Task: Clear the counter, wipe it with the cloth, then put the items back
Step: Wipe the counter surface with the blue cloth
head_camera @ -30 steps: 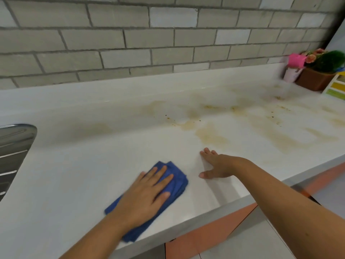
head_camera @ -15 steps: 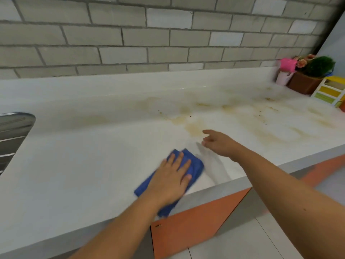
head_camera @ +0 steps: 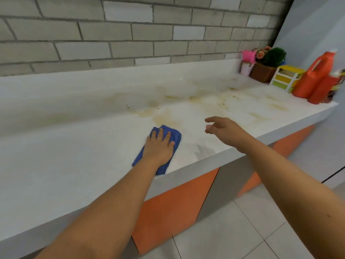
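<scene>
**While a flat palm pins it, the soft cloth needs no pinch**

Because the left grip [head_camera: 158,146] lies flat on the blue cloth [head_camera: 173,132] with fingers straight, it presses rather than clasps. The folded cloth sits at lower centre, near the front edge of the tabletop [head_camera: 74,156]. It looks light and limp, so palm pressure over its middle should drag it without bunching. The right grip [head_camera: 222,128], loosely open and empty, hovers to its right. Yellowish stains [head_camera: 164,117] lie just beyond, toward upper centre.
</scene>
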A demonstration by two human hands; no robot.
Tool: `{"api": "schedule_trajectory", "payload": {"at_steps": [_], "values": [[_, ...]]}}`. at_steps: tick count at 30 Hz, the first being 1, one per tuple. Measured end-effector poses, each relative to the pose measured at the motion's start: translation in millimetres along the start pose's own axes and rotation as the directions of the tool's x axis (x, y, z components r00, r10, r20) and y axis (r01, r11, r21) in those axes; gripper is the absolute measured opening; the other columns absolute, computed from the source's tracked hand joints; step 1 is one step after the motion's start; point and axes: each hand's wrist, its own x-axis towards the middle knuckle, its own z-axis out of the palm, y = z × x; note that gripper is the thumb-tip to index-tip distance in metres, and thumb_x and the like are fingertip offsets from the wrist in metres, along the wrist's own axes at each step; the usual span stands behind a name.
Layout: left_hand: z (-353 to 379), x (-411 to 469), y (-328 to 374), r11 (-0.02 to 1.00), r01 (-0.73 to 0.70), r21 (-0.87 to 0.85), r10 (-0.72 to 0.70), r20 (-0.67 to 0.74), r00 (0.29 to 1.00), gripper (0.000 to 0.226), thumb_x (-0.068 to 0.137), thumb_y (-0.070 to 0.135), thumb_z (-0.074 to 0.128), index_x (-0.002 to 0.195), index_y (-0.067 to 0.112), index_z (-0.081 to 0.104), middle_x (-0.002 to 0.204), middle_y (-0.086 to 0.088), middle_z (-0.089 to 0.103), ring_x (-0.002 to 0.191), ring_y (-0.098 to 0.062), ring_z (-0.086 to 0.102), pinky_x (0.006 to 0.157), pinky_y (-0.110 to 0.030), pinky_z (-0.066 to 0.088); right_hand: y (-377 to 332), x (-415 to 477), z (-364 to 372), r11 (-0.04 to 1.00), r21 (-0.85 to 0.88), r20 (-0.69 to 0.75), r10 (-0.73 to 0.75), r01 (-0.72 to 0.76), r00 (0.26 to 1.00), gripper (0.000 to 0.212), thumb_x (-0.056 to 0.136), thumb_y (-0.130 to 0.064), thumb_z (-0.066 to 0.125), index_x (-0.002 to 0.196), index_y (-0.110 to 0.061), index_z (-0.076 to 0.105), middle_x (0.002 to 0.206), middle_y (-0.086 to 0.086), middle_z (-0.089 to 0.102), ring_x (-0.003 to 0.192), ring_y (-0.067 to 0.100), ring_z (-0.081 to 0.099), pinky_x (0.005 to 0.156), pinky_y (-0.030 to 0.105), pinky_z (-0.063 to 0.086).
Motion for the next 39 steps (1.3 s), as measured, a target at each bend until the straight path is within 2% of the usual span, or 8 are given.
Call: {"api": "schedule_trajectory", "payload": {"at_steps": [5,12,16,19,23,29,35,39], "values": [[14.9,-56.8,47.6,0.923,-0.379,0.070,0.378,0.039,0.925,0.051,0.102,0.038,0.016,0.150,0.024,0.006,0.159,-0.002,-0.001,0.146,-0.023,0.001,0.117,-0.036,0.005,-0.4,-3.6,6.5,1.000,0.023,-0.033,0.019,-0.019,0.999,0.036,0.098,-0.028,0.044,0.132,-0.016,0.049,0.104,0.003,0.065,0.108,0.022,0.058,0.084,0.027,0.042],[8.2,-13.3,50.5,0.995,-0.098,-0.015,0.099,0.071,0.993,0.057,0.099,0.048,0.013,0.150,0.023,0.005,0.159,-0.005,-0.006,0.146,-0.028,-0.004,0.117,-0.042,0.000,-8.6,-9.6,5.4,1.000,0.010,-0.048,-0.006,0.006,0.999,0.037,0.098,-0.029,0.043,0.133,-0.017,0.048,0.111,0.007,0.066,0.107,0.021,0.058,0.083,0.026,0.041],[13.4,-35.7,71.9,0.916,-0.390,0.092,0.379,0.118,0.918,0.053,0.100,0.045,0.013,0.150,0.029,0.002,0.159,-0.003,-0.006,0.146,-0.025,-0.006,0.118,-0.040,-0.001,-15.2,-8.2,12.6,0.999,0.028,-0.049,-0.024,0.026,0.998,0.036,0.098,-0.026,0.045,0.132,-0.016,0.049,0.109,0.009,0.068,0.107,0.024,0.059,0.086,0.029,0.043],[13.6,-67.2,46.9,0.879,-0.459,0.131,0.452,0.083,0.888,0.050,0.101,0.041,0.015,0.149,0.029,0.010,0.159,-0.001,-0.001,0.146,-0.023,0.000,0.117,-0.039,0.003,-23.9,-5.2,28.3,0.999,0.033,-0.032,-0.029,0.030,0.999,0.035,0.098,-0.027,0.045,0.131,-0.016,0.050,0.106,0.007,0.068,0.105,0.027,0.060,0.086,0.033,0.046],[8.2,-108.4,-14.9,0.964,-0.263,0.046,0.263,0.005,0.965,0.065,0.090,0.053,-0.007,0.149,0.030,0.005,0.159,0.006,0.000,0.146,-0.014,0.000,0.117,-0.035,-0.001,-45.8,5.1,59.3,0.999,0.039,0.015,-0.036,0.035,0.999,0.035,0.098,-0.028,0.044,0.130,-0.016,0.050,0.107,0.006,0.068,0.106,0.022,0.060,0.084,0.027,0.043],[-11.0,-140.0,-123.1,0.994,0.082,-0.069,-0.084,-0.027,0.996,0.057,0.098,0.051,0.012,0.150,0.030,0.001,0.158,0.007,-0.005,0.146,-0.013,-0.004,0.118,-0.037,-0.003,-104.3,21.8,131.4,0.992,-0.002,0.146,-0.128,0.130,0.981,0.039,0.098,-0.030,0.044,0.134,-0.015,0.048,0.123,0.009,0.060,0.113,0.023,0.054,0.086,0.025,0.040],[-27.7,-176.1,-220.8,0.943,0.319,-0.093,-0.324,-0.044,0.945,0.077,0.086,0.069,0.004,0.150,0.027,-0.001,0.158,0.003,-0.007,0.146,-0.017,-0.005,0.117,-0.040,-0.003,-145.3,34.0,220.6,0.882,-0.367,0.409,-0.132,0.295,0.903,0.065,0.099,-0.044,0.031,0.151,-0.011,0.007,0.159,0.007,-0.004,0.147,0.024,-0.004,0.118,0.037,0.005],[-39.6,-191.5,-286.3,0.900,0.423,-0.107,-0.431,-0.073,0.899,0.069,0.093,0.060,0.018,0.150,0.025,0.002,0.158,0.002,-0.005,0.146,-0.017,-0.003,0.117,-0.040,-0.001,-165.3,56.1,260.3,0.813,-0.496,0.405,-0.095,0.305,0.910,0.072,0.098,-0.049,0.030,0.151,-0.009,0.002,0.158,0.010,-0.013,0.146,0.027,-0.012,0.118,0.042,0.004]]}}
